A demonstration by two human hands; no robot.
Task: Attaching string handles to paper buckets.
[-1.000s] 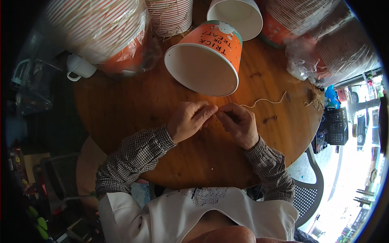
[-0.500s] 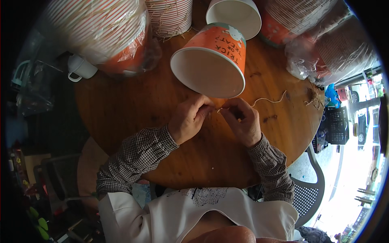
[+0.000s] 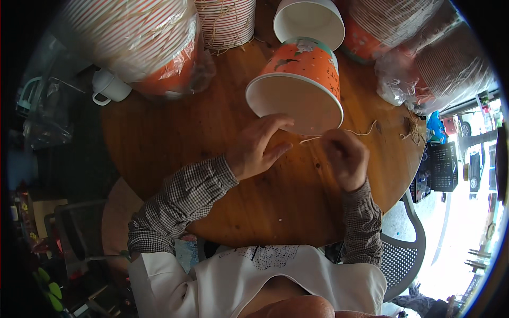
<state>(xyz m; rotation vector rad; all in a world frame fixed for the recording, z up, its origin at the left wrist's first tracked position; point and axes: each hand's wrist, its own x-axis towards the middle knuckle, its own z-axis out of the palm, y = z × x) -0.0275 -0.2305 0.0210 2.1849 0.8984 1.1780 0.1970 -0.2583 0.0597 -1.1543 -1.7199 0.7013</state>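
Note:
An orange paper bucket (image 3: 305, 62) with a green band and dark print lies tipped on the wooden table (image 3: 275, 185), its white open mouth facing me. By the left part of its rim is my left hand (image 3: 260, 146), thumb and fingers apart and nothing in them. Below the rim's right side, my right hand (image 3: 347, 158) is curled closed on a thin pale string (image 3: 366, 130). One string end sticks out to the left of the fingers; the rest curves away to the right. The right fingertips are partly hidden and slightly blurred.
Another white-lined bucket (image 3: 310, 24) lies behind the orange one. Nested bucket stacks, some plastic-wrapped (image 3: 135, 40), stand along the far edge. A white mug (image 3: 111, 87) is at left, a bundle of string (image 3: 412, 130) at right. A grey chair (image 3: 405, 254) stands nearby.
The bucket has turned and shifted right, so its print faces another way. My hands have parted: the left has opened, while the right has moved right with the string.

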